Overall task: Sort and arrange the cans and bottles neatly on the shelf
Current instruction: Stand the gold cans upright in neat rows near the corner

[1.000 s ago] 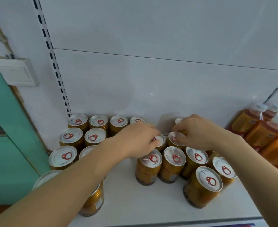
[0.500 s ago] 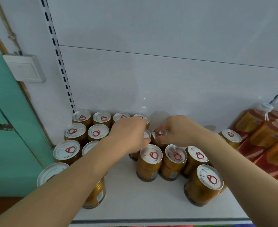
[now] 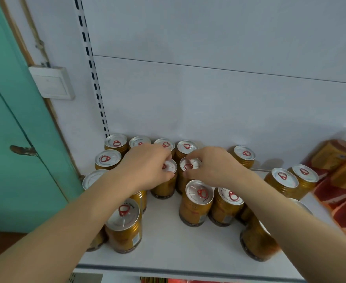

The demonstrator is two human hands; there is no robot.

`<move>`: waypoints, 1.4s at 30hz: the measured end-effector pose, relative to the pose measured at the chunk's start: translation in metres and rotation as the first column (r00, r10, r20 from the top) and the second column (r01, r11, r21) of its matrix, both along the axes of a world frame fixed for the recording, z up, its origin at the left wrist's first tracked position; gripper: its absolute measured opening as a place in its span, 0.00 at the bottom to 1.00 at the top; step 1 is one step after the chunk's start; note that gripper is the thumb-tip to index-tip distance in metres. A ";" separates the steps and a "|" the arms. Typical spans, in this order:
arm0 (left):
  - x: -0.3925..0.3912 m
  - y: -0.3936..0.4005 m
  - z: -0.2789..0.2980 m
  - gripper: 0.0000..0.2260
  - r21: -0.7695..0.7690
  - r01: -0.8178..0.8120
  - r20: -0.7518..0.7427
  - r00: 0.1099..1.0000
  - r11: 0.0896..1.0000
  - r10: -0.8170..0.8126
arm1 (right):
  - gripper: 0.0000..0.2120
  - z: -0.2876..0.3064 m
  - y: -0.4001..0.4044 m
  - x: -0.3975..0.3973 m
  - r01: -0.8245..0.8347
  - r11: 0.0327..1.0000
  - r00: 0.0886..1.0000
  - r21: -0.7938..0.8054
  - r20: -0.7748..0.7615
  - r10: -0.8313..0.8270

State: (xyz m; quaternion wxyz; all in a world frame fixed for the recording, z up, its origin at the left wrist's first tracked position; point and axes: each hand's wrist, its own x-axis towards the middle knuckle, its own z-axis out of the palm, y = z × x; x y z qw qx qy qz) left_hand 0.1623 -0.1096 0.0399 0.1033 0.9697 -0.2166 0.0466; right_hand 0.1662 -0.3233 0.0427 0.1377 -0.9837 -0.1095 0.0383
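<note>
Honestly the risk here is knocking something over. Left hand (image 3: 147, 170) has its fingers (image 3: 169, 174) curled round the top of one gold can (image 3: 165, 180), and the right hand (image 3: 213, 168) has its fingers clamped on the rim of the can right beside it (image 3: 188, 170), so both cans are being handled side by side on the shelf (image 3: 168, 242). Just beyond the fingertips sits the back row of cans (image 3: 186, 148) against the wall, packed tight. If either can gets shoved in at an angle, I'd guess it clips a neighbour and tips it. Below the right wrist two more cans (image 3: 198, 201) stand close, and a forearm sweep could catch them. Bottles (image 3: 335, 156) lie well off to the right of the fingers, out of harm. The gripped cans look nearly touching, so they might bump each other too.
</note>
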 end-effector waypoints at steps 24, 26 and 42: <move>0.003 0.004 -0.005 0.25 -0.072 0.049 0.129 0.991 0.996 -0.039 | 0.27 0.003 -0.018 -0.020 -0.013 1.000 0.996 -0.001 0.091 0.013; -0.010 -0.009 0.004 0.24 -0.112 0.114 0.158 0.983 0.987 -0.095 | 0.25 0.013 -0.038 -0.031 -0.058 0.998 0.990 -0.032 0.130 0.062; -0.087 -0.025 -0.017 0.21 0.113 0.151 0.187 0.967 0.982 -0.170 | 0.28 0.003 -0.053 -0.092 -0.211 0.914 0.962 -0.348 0.094 0.258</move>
